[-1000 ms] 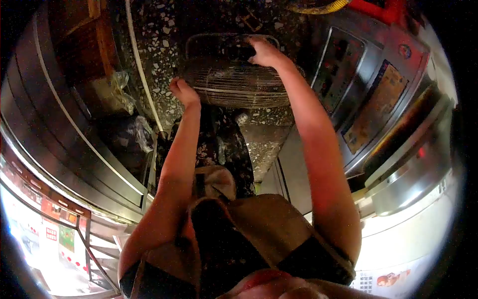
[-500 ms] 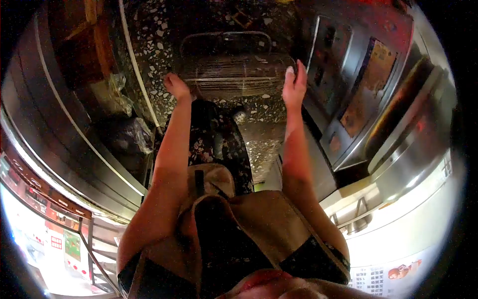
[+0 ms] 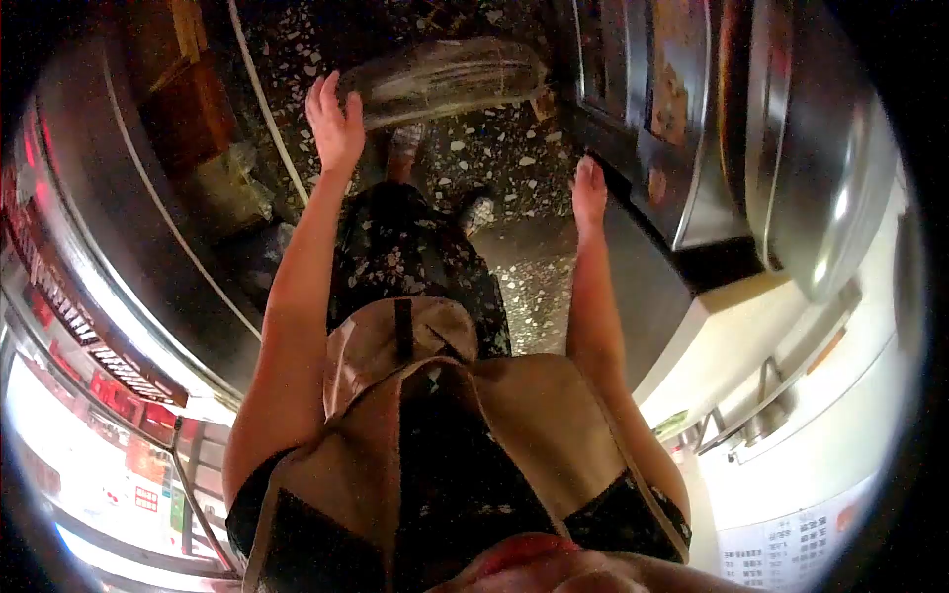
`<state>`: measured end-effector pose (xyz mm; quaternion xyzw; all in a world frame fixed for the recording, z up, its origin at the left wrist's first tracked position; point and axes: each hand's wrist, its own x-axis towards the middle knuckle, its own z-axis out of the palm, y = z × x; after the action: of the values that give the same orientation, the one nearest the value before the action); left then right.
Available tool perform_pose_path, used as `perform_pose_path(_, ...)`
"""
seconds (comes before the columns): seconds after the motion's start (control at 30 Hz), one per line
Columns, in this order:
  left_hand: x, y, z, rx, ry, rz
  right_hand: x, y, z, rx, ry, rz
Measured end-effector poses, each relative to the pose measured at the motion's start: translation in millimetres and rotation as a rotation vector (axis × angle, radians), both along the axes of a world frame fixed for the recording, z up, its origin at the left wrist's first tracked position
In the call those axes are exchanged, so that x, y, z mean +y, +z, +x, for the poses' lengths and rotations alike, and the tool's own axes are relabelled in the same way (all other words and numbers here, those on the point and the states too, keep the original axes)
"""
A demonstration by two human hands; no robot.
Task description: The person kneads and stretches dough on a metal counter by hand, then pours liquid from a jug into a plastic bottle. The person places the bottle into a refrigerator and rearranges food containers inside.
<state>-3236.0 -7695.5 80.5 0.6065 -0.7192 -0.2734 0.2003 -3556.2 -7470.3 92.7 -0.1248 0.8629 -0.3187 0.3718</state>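
Observation:
My left hand (image 3: 336,128) is open, its fingers spread, beside the left end of a long, see-through, ribbed object (image 3: 445,84) that looks wrapped in plastic. Whether the hand touches it is unclear. My right hand (image 3: 589,198) hangs lower, near the edge of a metal cabinet (image 3: 633,267). Its fingers are close together and foreshortened, with a pale spot near the tips. Nothing I can name shows in it.
Speckled terrazzo floor (image 3: 534,212) lies below, with my shoe (image 3: 478,213) on it. A metal appliance (image 3: 682,128) stands at right. A pale pipe or strip (image 3: 269,109) runs along the left, beside boxes and plastic bags (image 3: 237,178). A printed sheet (image 3: 791,544) shows at lower right.
My left hand has moved up and opened. My right hand has dropped lower, its fingers closer together. The ribbed object appears higher and tilted, and the appliance at right has shifted in view.

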Motion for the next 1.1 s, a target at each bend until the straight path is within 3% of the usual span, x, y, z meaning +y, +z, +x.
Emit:
perform_pose_path(0.1,-4.0,13.6,-19.1,0.02,-0.075,0.065,89.8,-0.1,-6.2,0.212,0.29,0.302)
perform_pose_path(0.17,-6.5,11.2,-25.0,-0.167,-0.412,-0.011,179.0,-35.6,-27.2,-0.012,0.434,0.278)
perform_pose_path(0.2,-0.6,12.8,-35.6,-0.336,-0.443,-0.023,180.9,-9.0,-18.7,-0.002,0.442,0.368)
perform_pose_path(0.23,3.4,21.2,-45.1,-0.339,-0.449,-0.038,181.7,22.4,-8.1,0.006,0.45,0.462)
perform_pose_path(0.33,4.1,33.2,-67.3,-0.686,-0.421,0.212,226.2,35.0,3.3,0.13,0.467,0.384)
perform_pose_path(0.47,-11.0,6.5,-67.8,-0.72,-0.383,0.309,266.4,26.4,7.1,0.298,0.405,0.289)
perform_pose_path(0.57,-11.3,8.3,-66.6,-0.725,-0.372,0.34,273.6,25.4,12.4,0.232,0.418,0.311)
perform_pose_path(0.63,-12.1,-0.6,-62.3,-0.746,-0.42,0.243,264.8,15.7,16.5,-0.083,0.239,0.34)
perform_pose_path(0.77,-13.8,9.0,-68.6,-0.722,-0.412,0.304,212.0,20.4,45.4,0.071,0.26,0.185)
perform_pose_path(0.83,-13.3,16.3,-72.6,-0.79,-0.409,0.348,169.7,39.6,56.9,-0.143,0.084,0.111)
perform_pose_path(0.93,-12.1,20.7,-72.7,-0.786,-0.424,0.337,138.5,52.8,62.4,-0.26,0.056,0.022)
perform_pose_path(1.1,-16.2,21.4,-72.9,-0.774,-0.444,0.343,122.2,61.8,64.9,-0.222,0.094,0.026)
